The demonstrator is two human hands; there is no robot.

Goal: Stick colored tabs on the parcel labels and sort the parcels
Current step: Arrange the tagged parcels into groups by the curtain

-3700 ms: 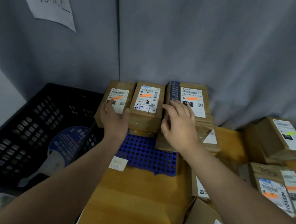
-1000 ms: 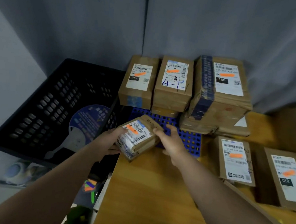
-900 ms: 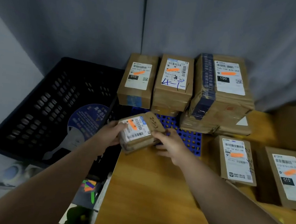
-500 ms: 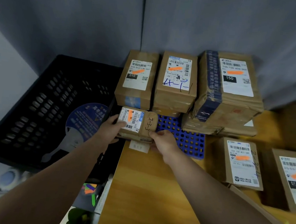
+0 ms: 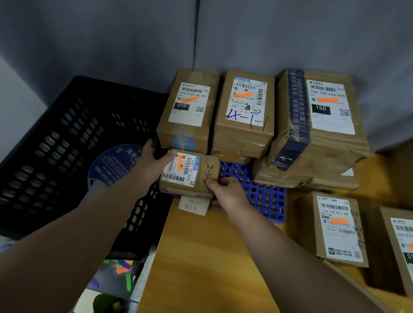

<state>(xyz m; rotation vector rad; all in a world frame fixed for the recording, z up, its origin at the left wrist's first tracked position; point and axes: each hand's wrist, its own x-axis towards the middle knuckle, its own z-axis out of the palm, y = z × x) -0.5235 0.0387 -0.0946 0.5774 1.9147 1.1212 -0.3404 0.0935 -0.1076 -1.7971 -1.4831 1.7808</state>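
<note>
Parcel [image 5: 189, 173] lies flat — lengthwise left-right.

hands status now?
Left hand: gripping the left end of the small brown taped parcel.
Right hand: gripping the same parcel's right end.

A single wide-angle view from the person's head looks forward and steeply down along both forearms onto the desk [image 5: 213, 271]. It faces the grey curtain [image 5: 289, 32] behind the desk's far edge, takes in the desk's left edge and black crate [image 5: 48, 152] beyond it, and sits close.
</note>
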